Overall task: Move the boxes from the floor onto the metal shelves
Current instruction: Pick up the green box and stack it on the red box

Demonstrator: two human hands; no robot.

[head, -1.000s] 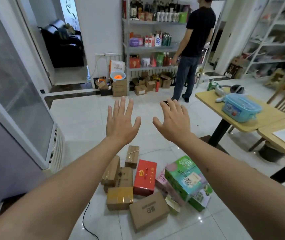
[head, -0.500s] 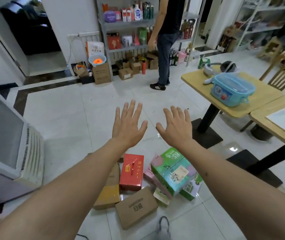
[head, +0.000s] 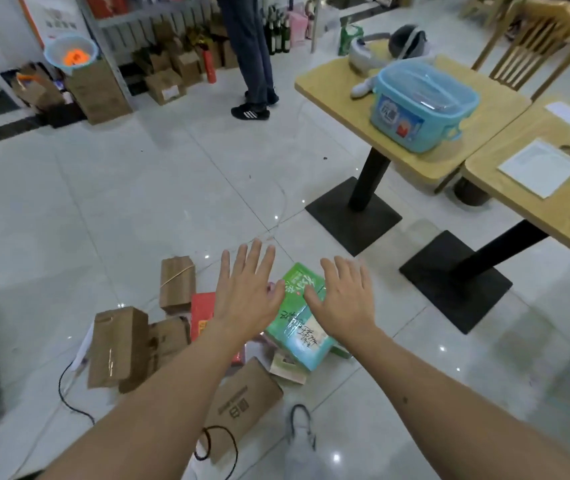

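Both hands are extended palm-down with fingers straight and spread, grasping nothing. Left hand [head: 247, 296] sits at lower centre of the frame, over the edge of the red rectangular carton [head: 202, 315]. Right hand [head: 344, 299] is just beside it, over the green and teal printed cardboard box [head: 299, 323]; contact with the box cannot be confirmed.

Compared with half a second ago, both hands are lower in the frame and now overlap the boxes, where before they were over bare tile above the pile. The view has tilted further down: less of the shelving is visible and the pile sits nearer centre.

Task items lie on the white tiled floor [head: 138, 202] at lower centre: the green and teal box on top of smaller packets, the red carton to its left, a brown cardboard box with printed characters [head: 242, 407] at the bottom, and several plain brown taped cartons [head: 119, 344] at lower left. The grey metal shelf unit [head: 131, 20] stands at the upper left edge, well apart from the pile.

A standing person's dark trousers and black striped shoe [head: 250, 112] appear at top centre. A light wooden table on a black pedestal [head: 339, 84] at upper right carries a light blue lidded plastic container [head: 422, 105].
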